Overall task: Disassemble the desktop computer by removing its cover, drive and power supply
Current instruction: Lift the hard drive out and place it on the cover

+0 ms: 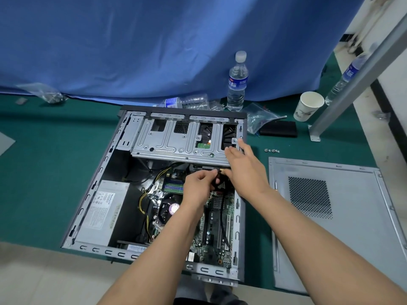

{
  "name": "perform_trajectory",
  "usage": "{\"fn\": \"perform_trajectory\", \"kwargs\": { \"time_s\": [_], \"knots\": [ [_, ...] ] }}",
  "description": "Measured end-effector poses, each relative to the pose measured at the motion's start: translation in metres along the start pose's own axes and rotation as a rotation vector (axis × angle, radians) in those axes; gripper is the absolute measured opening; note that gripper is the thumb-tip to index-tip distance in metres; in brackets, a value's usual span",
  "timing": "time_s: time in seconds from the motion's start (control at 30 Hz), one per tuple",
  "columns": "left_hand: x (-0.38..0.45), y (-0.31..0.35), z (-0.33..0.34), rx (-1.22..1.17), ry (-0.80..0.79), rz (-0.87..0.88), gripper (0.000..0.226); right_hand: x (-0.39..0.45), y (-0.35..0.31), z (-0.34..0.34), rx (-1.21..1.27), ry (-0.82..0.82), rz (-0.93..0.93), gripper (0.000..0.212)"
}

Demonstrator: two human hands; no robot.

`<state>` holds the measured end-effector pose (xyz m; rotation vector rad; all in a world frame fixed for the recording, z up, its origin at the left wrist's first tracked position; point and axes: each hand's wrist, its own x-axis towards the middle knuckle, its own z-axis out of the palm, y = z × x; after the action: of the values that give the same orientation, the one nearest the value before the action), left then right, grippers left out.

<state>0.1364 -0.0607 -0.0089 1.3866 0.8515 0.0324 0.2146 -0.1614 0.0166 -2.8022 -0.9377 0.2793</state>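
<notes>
A person's left hand (pixel 199 186) pinches a black cable (pixel 220 180) inside the opened computer case (pixel 88 194) on a green mat (pixel 44 161); the right hand (pixel 244 166) rests open on the drive cage (pixel 176 139). The removed cover (pixel 330 216) lies right, a blue curtain (pixel 154 40) beyond.

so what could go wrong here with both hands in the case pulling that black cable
1. The left hand pinches a black cable connector just under the drive cage; a hard tug could strain the cable or its socket.
2. The right hand rests against the cage's sheet-metal edge, which could cut skin if the hand slips.
3. The loose screws lie beside the removed side cover and could be knocked away and lost.
</notes>
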Motion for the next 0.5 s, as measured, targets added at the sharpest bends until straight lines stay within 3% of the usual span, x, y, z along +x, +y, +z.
{"fn": "perform_trajectory", "kwargs": {
  "time_s": [0.2,0.3,0.5],
  "knots": [
    [-0.008,-0.010,-0.014,-0.095,-0.001,-0.100,0.018,0.000,0.001,0.002,0.001,0.006,0.004,0.058],
    [0.004,0.008,-0.030,0.031,-0.086,-0.085,0.014,0.000,0.001,0.003,0.015,0.022,0.012,0.057],
    [0.004,-0.011,-0.034,0.168,-0.110,-0.090,0.014,-0.001,0.004,0.011,0.071,0.073,0.006,0.057]
  ]
}}
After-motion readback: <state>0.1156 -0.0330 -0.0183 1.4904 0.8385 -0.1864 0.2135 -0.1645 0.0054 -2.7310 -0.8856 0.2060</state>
